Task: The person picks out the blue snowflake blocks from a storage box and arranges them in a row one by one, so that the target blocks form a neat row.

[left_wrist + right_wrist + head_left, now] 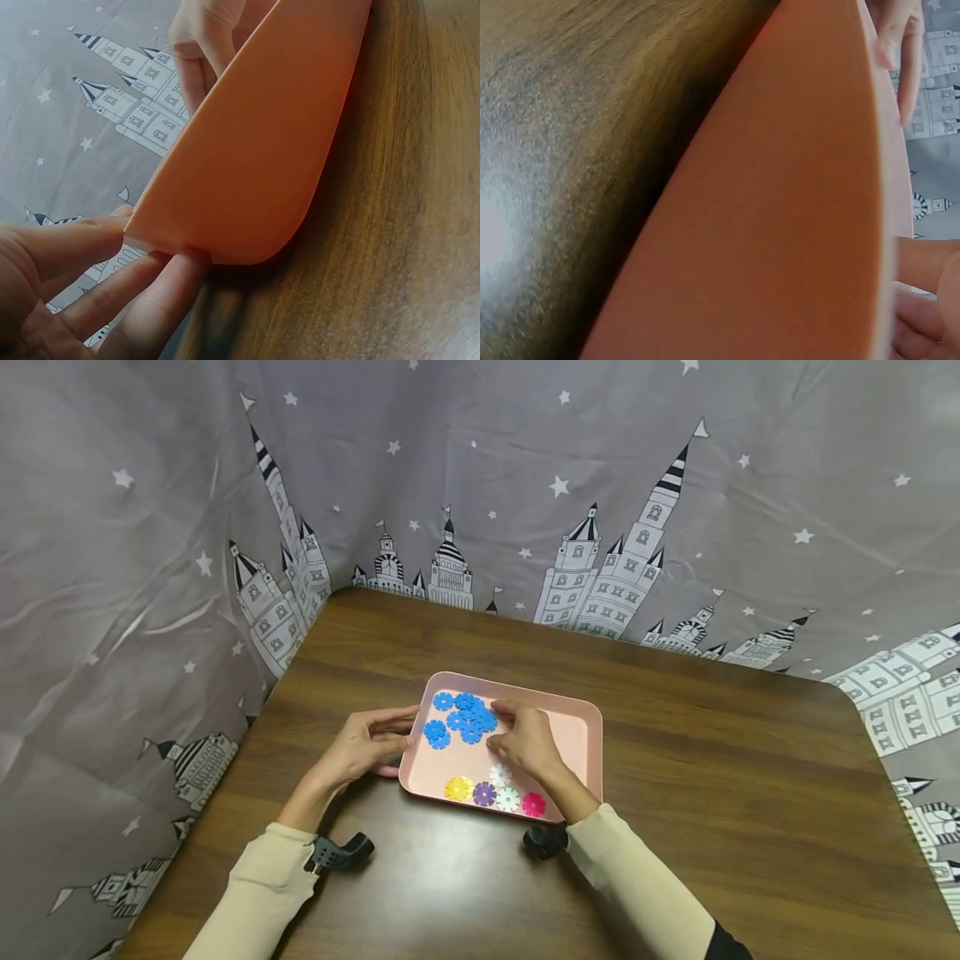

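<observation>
A shallow pink tray (572, 739) lies on the table. My left hand (358, 745) holds its left end, its fingers spread against the outer wall (247, 150). Inside, blue notched discs (471, 720) form an overlapping heap, and several more lie loose to its left. My right hand (528, 739) reaches over the near rim; its thumb and fingertips stand apart at the heap's right side. Along the near edge are a yellow disc (458, 788), a purple disc (484, 794), two white discs (507, 799) and a magenta disc (533, 804). The tray wall partly hides my right hand in the right wrist view.
The brown wooden table (720, 793) extends on all sides of the tray. A grey curtain (480, 468) printed with castles and stars hangs behind the table and at its left. Black wrist cameras (341, 852) sit below both hands.
</observation>
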The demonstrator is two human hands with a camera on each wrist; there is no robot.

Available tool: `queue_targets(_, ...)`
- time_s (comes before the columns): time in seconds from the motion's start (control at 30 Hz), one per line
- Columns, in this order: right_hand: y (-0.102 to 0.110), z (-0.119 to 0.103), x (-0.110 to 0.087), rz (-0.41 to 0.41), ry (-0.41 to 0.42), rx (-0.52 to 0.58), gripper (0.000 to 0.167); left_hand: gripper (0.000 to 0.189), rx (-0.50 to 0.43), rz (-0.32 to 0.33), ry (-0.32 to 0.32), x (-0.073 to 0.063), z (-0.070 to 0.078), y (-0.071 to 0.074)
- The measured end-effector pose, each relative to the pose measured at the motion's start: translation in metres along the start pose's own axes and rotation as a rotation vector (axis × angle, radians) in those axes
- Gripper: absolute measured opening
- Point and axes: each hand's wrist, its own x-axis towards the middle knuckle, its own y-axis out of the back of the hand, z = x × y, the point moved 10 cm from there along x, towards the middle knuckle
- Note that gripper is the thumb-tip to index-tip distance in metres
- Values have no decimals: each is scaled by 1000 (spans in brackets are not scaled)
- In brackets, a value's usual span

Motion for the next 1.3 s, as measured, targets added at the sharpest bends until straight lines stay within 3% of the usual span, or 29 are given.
queue_targets(0.47,5,-2,3,70,63,-72,47,55,17,-5,23,5,2,-12)
queue_targets(0.77,13,2,0,78,42,-94,39,56,18,-26,24,9,1,-20)
queue_targets(1.03,32,3,-9,74,53,-30,40,56,35,-14,33,10,0,-18)
queue_targets(1.3,70,4,-24,114,105,-17,38,57,91,19,40,1,-1,-2)
